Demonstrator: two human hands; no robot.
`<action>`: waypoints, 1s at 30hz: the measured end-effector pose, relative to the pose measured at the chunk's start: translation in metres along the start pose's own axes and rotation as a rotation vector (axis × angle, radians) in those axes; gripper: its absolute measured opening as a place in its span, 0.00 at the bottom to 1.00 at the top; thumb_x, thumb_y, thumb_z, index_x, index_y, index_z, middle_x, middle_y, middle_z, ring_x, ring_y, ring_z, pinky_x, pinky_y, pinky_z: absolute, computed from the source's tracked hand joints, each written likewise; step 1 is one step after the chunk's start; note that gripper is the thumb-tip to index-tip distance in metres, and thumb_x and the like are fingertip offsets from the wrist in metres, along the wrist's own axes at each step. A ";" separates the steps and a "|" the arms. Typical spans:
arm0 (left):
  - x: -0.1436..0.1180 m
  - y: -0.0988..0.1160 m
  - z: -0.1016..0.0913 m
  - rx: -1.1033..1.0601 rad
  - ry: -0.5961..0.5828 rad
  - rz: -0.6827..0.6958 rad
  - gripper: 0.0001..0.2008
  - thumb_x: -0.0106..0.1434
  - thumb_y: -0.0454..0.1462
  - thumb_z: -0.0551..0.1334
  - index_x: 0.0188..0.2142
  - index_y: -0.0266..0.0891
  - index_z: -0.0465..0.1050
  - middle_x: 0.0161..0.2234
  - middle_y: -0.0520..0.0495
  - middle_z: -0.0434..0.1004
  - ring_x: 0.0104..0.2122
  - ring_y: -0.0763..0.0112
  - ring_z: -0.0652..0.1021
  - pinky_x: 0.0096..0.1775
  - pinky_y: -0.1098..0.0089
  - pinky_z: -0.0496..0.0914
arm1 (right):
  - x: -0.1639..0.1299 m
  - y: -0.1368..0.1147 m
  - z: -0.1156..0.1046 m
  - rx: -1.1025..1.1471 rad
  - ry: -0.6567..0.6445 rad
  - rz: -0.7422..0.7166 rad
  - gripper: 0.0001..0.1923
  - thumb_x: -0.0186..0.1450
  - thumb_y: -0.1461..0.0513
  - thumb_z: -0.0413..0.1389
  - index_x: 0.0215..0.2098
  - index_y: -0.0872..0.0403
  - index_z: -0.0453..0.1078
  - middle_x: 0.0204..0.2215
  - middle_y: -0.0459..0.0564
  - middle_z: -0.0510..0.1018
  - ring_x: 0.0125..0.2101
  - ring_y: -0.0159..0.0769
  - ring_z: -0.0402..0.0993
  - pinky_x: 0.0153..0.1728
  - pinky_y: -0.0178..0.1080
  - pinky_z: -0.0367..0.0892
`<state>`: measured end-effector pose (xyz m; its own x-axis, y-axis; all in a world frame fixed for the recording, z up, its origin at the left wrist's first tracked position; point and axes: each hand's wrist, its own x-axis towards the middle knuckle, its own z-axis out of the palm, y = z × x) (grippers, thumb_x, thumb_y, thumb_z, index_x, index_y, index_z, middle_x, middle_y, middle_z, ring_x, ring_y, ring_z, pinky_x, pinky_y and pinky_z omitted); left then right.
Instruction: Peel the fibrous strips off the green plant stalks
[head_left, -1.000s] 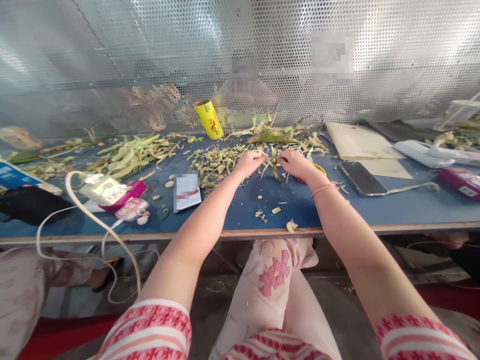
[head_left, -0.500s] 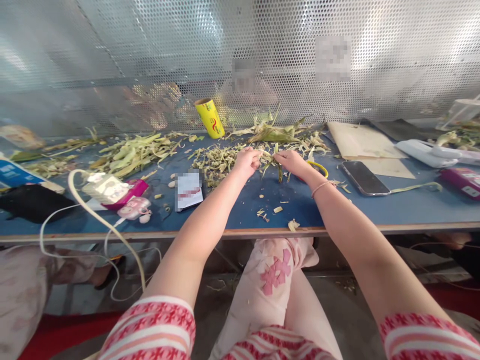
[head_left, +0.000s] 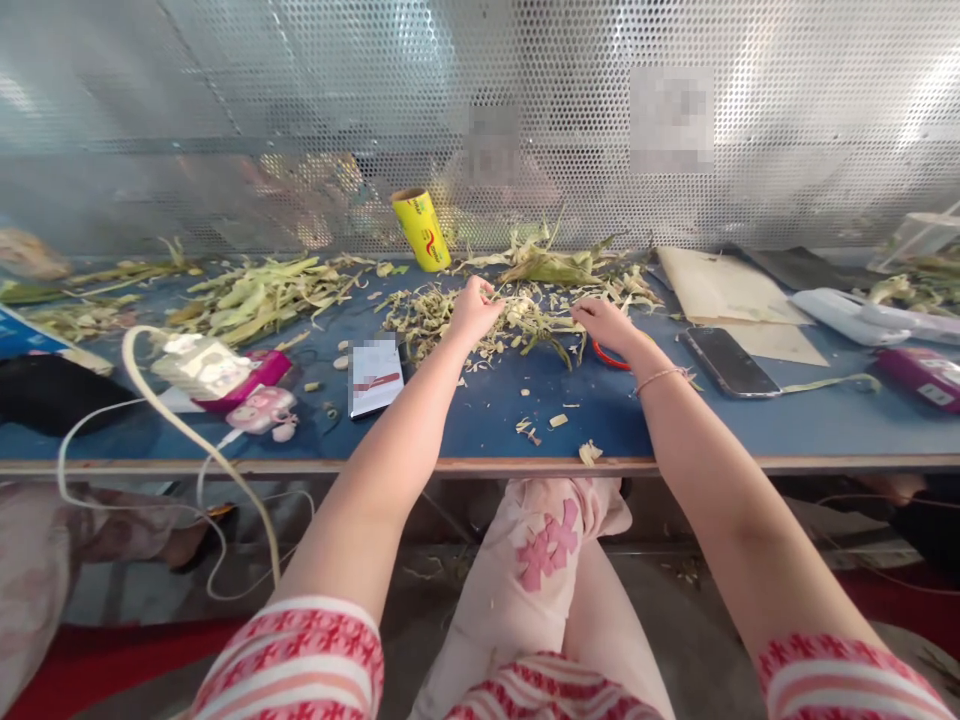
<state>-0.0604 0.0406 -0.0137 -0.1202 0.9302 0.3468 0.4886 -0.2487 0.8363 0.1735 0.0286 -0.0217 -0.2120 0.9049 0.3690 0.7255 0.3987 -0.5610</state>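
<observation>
Picking, probably, at mid-frame plant scraps (head_left: 527, 314) with left hand (head_left: 472, 311), right hand (head_left: 606, 323); fingers bent, cannot tell if pinching; next, wants light touch.

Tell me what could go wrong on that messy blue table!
The left hand is beside loose plant bits; a sweep might scatter them. The left arm passes close to the lit phone, so it could bump it. And the pale scrap near the table edge might fall off.

Curled, yellow-green plant scraps (head_left: 421, 316) in a loose, tangled heap, low on the blue tabletop (head_left: 480, 420).
</observation>
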 end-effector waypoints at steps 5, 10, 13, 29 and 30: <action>-0.001 0.007 -0.018 0.376 0.160 0.003 0.08 0.57 0.42 0.64 0.35 0.41 0.74 0.38 0.40 0.76 0.49 0.50 0.72 0.50 0.53 0.64 | 0.004 0.005 0.003 -0.049 0.169 -0.029 0.11 0.60 0.64 0.48 0.26 0.55 0.71 0.30 0.53 0.73 0.43 0.41 0.67 0.47 0.41 0.63; -0.010 0.014 -0.030 0.512 0.307 0.039 0.10 0.60 0.42 0.62 0.37 0.40 0.77 0.55 0.33 0.66 0.63 0.37 0.57 0.57 0.41 0.56 | 0.006 0.013 0.002 -0.127 0.223 0.050 0.12 0.60 0.61 0.52 0.35 0.55 0.77 0.32 0.56 0.76 0.47 0.47 0.66 0.53 0.50 0.63; -0.014 0.015 -0.032 0.513 0.303 0.091 0.19 0.60 0.41 0.61 0.50 0.40 0.73 0.56 0.33 0.68 0.65 0.42 0.55 0.61 0.43 0.53 | 0.003 0.013 0.000 -0.209 0.257 0.127 0.21 0.60 0.61 0.54 0.51 0.59 0.71 0.37 0.59 0.78 0.50 0.52 0.66 0.54 0.56 0.60; -0.007 0.012 -0.023 0.484 0.283 0.339 0.10 0.61 0.34 0.59 0.44 0.40 0.72 0.52 0.38 0.69 0.57 0.51 0.67 0.59 0.53 0.61 | -0.004 -0.024 0.037 -0.314 -0.098 -0.066 0.06 0.63 0.62 0.55 0.35 0.57 0.72 0.34 0.55 0.79 0.36 0.40 0.74 0.40 0.39 0.66; -0.005 0.010 -0.020 0.433 0.284 0.384 0.10 0.61 0.33 0.59 0.43 0.40 0.71 0.50 0.39 0.70 0.56 0.52 0.68 0.59 0.54 0.62 | -0.003 -0.021 0.036 -0.244 -0.065 -0.055 0.06 0.62 0.62 0.56 0.35 0.56 0.72 0.33 0.54 0.79 0.35 0.38 0.73 0.39 0.39 0.66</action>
<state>-0.0725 0.0276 0.0015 -0.0622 0.6741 0.7360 0.8398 -0.3632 0.4035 0.1352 0.0232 -0.0374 -0.2913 0.8937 0.3411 0.8464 0.4070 -0.3434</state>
